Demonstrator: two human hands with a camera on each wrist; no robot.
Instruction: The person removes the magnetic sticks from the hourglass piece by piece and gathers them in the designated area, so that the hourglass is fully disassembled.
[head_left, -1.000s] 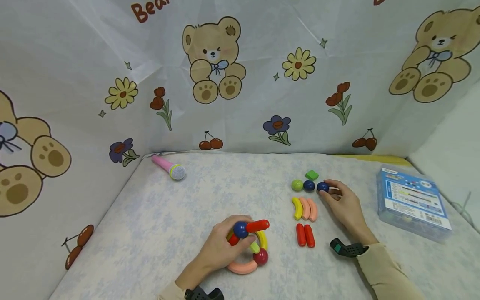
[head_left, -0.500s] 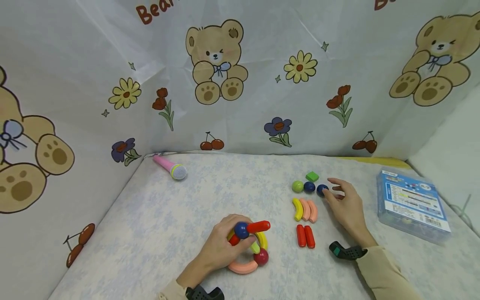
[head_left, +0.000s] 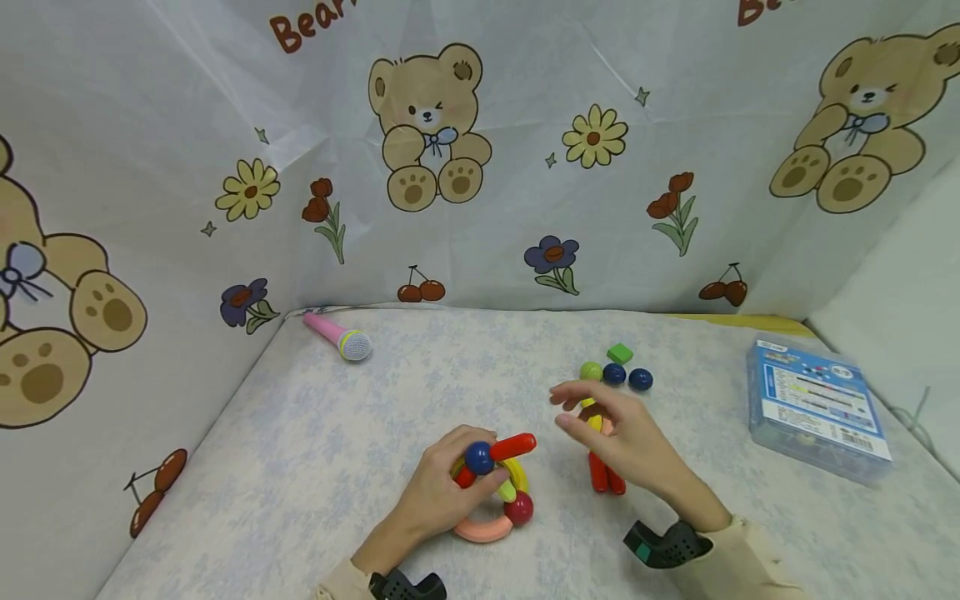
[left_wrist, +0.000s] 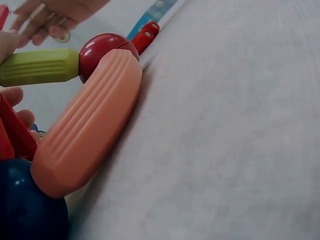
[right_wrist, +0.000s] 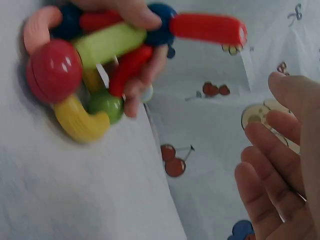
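My left hand (head_left: 446, 487) grips a magnetic ball-and-rod structure near its blue top ball (head_left: 479, 457). A red rod (head_left: 513, 446) sticks out from that ball. Lower down, a pale green rod (left_wrist: 40, 67), a dark red ball (right_wrist: 54, 71), a curved salmon rod (left_wrist: 90, 125), a curved yellow rod (right_wrist: 80, 122) and a green ball (right_wrist: 106, 106) form its slanted side and base. My right hand (head_left: 618, 429) hovers with spread fingers, holding nothing. It partly hides loose curved rods and two red rods (head_left: 597, 473) on the table.
Behind the right hand lie a green ball (head_left: 591, 371), two dark blue balls (head_left: 641, 380) and a green block (head_left: 620, 353). A clear box with a blue label (head_left: 817, 408) lies at the right. Far left is a pink toy microphone (head_left: 337, 337).
My right hand has left the rightmost dark blue ball, which stays on the table, and has moved left and nearer over the rods. The left hand keeps its hold on the structure.
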